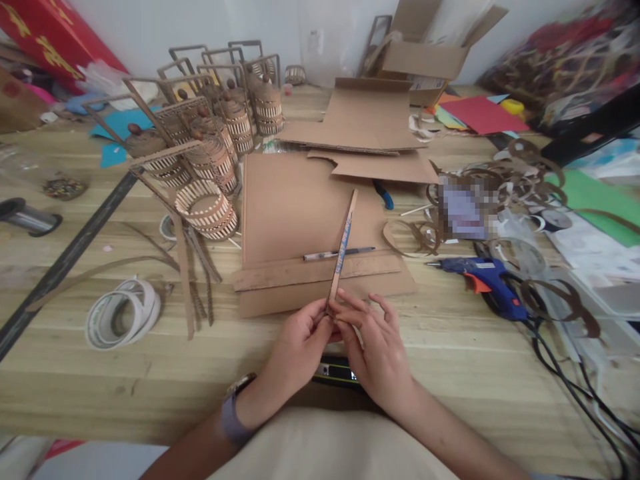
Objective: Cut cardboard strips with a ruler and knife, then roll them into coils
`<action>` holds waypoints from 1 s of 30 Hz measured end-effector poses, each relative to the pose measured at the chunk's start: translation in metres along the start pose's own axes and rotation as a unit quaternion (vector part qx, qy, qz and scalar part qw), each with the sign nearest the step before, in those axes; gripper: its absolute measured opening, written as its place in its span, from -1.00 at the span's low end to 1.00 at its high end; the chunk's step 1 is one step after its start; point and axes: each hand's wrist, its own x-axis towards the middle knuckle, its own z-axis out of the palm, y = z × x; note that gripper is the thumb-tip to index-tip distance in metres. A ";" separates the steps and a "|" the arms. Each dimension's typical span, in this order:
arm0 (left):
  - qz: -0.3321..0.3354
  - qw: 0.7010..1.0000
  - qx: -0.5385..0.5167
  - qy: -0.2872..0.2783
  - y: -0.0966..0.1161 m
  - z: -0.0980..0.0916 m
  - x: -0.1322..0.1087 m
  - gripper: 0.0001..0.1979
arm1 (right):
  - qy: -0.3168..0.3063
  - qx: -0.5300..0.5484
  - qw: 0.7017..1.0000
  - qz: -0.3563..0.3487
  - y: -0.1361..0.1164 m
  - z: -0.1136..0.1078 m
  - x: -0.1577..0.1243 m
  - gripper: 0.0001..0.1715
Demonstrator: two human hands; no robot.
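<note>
The narrow strip (343,247) with blue print is at the middle, above the near part of the cardboard sheet (285,193), and its far end points away from the person. Its near end is pinched between the fingertips of the left hand (300,337) and the right hand (376,343), so both hands are closed to a small grip on it. Probably it is held so close to the body for fine control and a clear look. The forearms come inward from both lower sides and the hands meet, while some right fingers are lifted outward. A pen (316,256) lies across behind the strip, perhaps left there to be within reach. To the left on the worktop (190,393) stand an open basket (205,210) and, near it, lidded baskets (235,127) with tall handles, grouped maybe to keep the middle free. Tape rolls (95,327) lie nearer, and on the right a glue gun (493,283) rests with its nozzle toward the cardboard.
</note>
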 end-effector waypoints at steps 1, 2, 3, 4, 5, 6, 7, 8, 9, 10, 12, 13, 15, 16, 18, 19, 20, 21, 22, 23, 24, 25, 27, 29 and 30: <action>0.001 1.000 0.006 0.002 0.000 0.000 0.000 -0.72 | 0.001 -0.001 1.000 -0.002 -0.001 0.000 0.000 -0.80; 0.004 1.000 0.012 0.004 0.001 0.000 -0.001 -0.72 | 0.001 -0.001 1.000 -0.004 -0.001 0.000 0.001 -0.80; 0.007 1.000 0.017 0.004 0.002 0.000 -0.001 -0.73 | 0.002 0.001 1.000 -0.004 -0.001 0.000 0.001 -0.81; 0.009 1.000 0.023 0.003 0.002 0.000 -0.002 -0.73 | 0.003 0.003 1.000 -0.003 -0.001 0.000 0.001 -0.81; 0.010 1.000 0.027 0.002 0.002 -0.001 -0.002 -0.73 | 0.004 0.006 1.000 -0.001 -0.001 -0.001 0.001 -0.81; 0.009 0.999 0.030 0.000 0.002 -0.001 -0.003 -0.73 | 0.006 0.011 1.000 0.004 0.000 -0.001 0.001 -0.81; 0.006 0.999 0.032 -0.002 0.002 -0.001 -0.003 -0.73 | 0.009 0.014 1.000 0.010 0.001 -0.001 0.001 -0.81; 0.001 0.999 0.033 -0.004 0.001 -0.002 -0.003 -0.73 | 0.013 0.017 1.000 0.016 0.002 -0.002 0.001 -0.81; -0.003 0.999 0.032 -0.005 0.001 -0.002 -0.004 -0.72 | 0.017 0.019 0.999 0.022 0.002 -0.002 0.001 -0.82; -0.007 1.000 0.029 -0.006 0.000 -0.002 -0.004 -0.72 | 0.021 0.021 0.999 0.026 0.003 -0.002 0.001 -0.83; -0.005 1.000 0.023 -0.007 -0.001 -0.003 -0.003 -0.71 | 0.026 0.028 0.999 0.030 0.003 -0.002 0.001 -0.83; -0.003 1.000 0.021 -0.007 -0.001 -0.003 -0.003 -0.70 | 0.025 0.034 0.999 0.029 0.002 -0.002 0.001 -0.83; -0.004 1.000 0.017 -0.011 -0.001 -0.003 -0.001 -0.66 | 0.017 0.045 0.998 0.027 0.002 -0.002 0.001 -0.82; -0.007 1.000 0.017 -0.013 -0.001 -0.004 -0.001 -0.64 | 0.011 0.049 0.998 0.027 0.001 -0.002 0.001 -0.82; -0.010 1.000 0.026 -0.012 0.000 -0.004 0.000 -0.62 | -0.002 0.049 0.998 0.030 0.001 -0.003 0.000 -0.87; -0.007 0.999 0.035 -0.008 0.000 -0.005 0.000 -0.61 | -0.008 0.045 0.998 0.033 0.001 -0.003 0.000 -0.89; -0.001 0.999 0.044 -0.003 0.000 -0.005 0.000 -0.60 | -0.012 0.038 0.999 0.035 0.001 -0.003 0.000 -0.87; 0.003 0.999 0.049 0.001 0.000 -0.005 0.000 -0.59 | -0.014 0.031 0.999 0.037 0.001 -0.002 0.001 -0.86; 0.004 0.999 0.048 0.001 0.000 -0.005 0.000 -0.58 | -0.013 0.025 0.999 0.038 0.001 -0.002 0.001 -0.88; 0.002 0.999 0.043 -0.002 0.000 -0.005 0.000 -0.58 | -0.008 0.022 0.999 0.038 0.001 -0.001 0.001 -0.90; -0.001 0.999 0.036 -0.007 -0.001 -0.005 -0.001 -0.57 | -0.003 0.021 0.999 0.035 0.001 -0.001 0.001 -0.91; -0.005 0.999 0.032 -0.012 -0.001 -0.005 -0.001 -0.56 | 0.003 0.022 0.999 0.031 0.001 -0.001 0.001 -0.89; -0.007 0.999 0.036 -0.016 -0.002 -0.005 -0.002 -0.56 | 0.009 0.028 0.999 0.024 0.001 -0.001 0.002 -0.85; -0.003 0.999 0.044 -0.018 -0.002 -0.005 -0.003 -0.57 | 0.012 0.034 0.999 0.031 0.001 -0.001 0.002 -0.84; -0.001 0.999 0.049 -0.020 -0.002 -0.005 -0.004 -0.58 | 0.012 0.038 0.998 0.040 0.002 -0.002 0.002 -0.84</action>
